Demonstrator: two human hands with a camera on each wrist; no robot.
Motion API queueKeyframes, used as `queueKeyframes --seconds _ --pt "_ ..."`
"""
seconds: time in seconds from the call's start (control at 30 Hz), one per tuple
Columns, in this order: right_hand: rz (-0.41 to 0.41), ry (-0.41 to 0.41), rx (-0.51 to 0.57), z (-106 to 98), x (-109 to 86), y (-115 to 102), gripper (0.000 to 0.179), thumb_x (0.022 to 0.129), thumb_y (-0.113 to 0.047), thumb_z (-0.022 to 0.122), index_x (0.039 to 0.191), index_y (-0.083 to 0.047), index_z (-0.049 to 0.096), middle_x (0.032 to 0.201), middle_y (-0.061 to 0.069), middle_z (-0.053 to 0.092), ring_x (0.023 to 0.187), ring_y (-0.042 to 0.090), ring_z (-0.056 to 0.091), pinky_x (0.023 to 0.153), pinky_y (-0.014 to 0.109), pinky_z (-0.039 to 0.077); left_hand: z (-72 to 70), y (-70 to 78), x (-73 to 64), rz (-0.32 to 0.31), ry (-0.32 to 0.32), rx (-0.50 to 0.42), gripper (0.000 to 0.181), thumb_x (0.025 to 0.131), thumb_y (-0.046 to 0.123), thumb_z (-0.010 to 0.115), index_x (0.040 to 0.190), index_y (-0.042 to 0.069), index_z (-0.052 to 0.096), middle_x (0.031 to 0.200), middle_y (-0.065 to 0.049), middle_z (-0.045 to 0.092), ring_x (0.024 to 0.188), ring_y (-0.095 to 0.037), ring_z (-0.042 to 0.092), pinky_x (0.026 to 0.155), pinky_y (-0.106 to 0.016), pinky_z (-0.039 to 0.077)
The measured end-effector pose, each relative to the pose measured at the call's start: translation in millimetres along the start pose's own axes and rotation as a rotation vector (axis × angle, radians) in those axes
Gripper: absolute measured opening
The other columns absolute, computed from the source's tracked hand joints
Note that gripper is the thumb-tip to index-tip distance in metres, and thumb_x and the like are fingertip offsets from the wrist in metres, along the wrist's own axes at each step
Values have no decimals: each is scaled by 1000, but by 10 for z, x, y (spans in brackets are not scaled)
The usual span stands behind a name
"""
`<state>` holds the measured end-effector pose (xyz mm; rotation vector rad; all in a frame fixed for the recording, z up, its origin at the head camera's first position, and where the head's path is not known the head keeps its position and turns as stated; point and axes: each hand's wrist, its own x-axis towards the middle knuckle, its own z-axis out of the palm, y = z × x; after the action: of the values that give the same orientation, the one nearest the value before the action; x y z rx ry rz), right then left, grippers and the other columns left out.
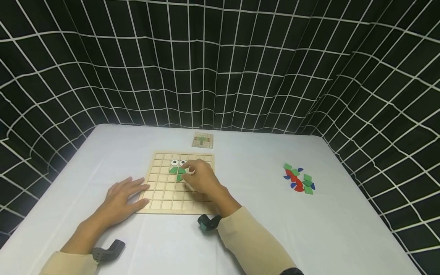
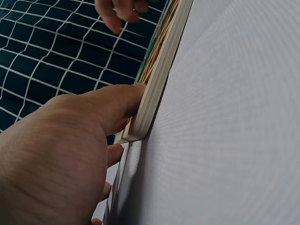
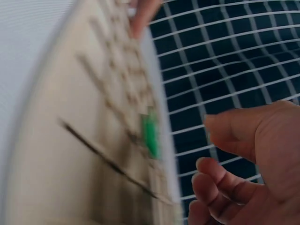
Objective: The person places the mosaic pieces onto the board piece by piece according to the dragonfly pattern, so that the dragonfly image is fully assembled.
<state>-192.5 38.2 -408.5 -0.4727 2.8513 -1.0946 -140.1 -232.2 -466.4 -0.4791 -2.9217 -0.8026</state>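
Observation:
A wooden grid board [image 1: 161,194] lies on the white table. Two eye-patterned white discs, one of them the left disc [image 1: 174,162], sit in its upper cells. Below them are several green pieces [image 1: 173,170] with curved edges. My left hand [image 1: 120,200] rests at the board's left edge, fingers spread, with the thumb touching the near corner in the left wrist view. Over the board, beside the green pieces, hovers my right hand [image 1: 203,177]. In the right wrist view its thumb [image 3: 234,131] and fingers stand apart with nothing between them.
Behind the board lies a small pattern card [image 1: 203,140] showing a gridded figure. On the right side of the table is a loose cluster of green, red and blue pieces [image 1: 298,185]. A dark cloth with white grid lines [image 1: 206,57] surrounds the table's back and sides.

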Motion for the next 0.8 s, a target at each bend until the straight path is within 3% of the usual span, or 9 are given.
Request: queueKeyframes --seconds 0.17,0.37,0.67,0.8 --pt "-63 25 51 -316 -109 -80 26 89 -23 67 114 -16 69 103 5 66 82 14 58 63 26 50 -50 23 1 -9 -6 10 49 88 45 65 127 15 61 145 -17 46 137 -46 26 110 -66 9" --pt "-162 78 115 -620 -375 -130 21 87 -21 68 108 -17 70 94 -1 65 80 12 58 63 28 51 -16 -10 -4 -6 0 5 49 87 44 66 126 15 61 144 -16 46 137 -46 27 110 -66 10" --pt "-436 179 180 -929 -784 52 18 84 -11 72 101 -14 71 87 -6 67 73 11 55 63 30 51 38 -9 -8 -20 -4 -3 50 87 47 65 127 18 61 145 -14 46 139 -44 26 110 -67 9" --pt "-489 212 143 -1076 -893 171 20 83 -10 73 103 -16 71 87 -7 67 75 9 55 63 27 49 38 -4 1 -20 -7 -6 49 87 46 65 127 18 61 146 -13 46 139 -44 26 111 -66 9"
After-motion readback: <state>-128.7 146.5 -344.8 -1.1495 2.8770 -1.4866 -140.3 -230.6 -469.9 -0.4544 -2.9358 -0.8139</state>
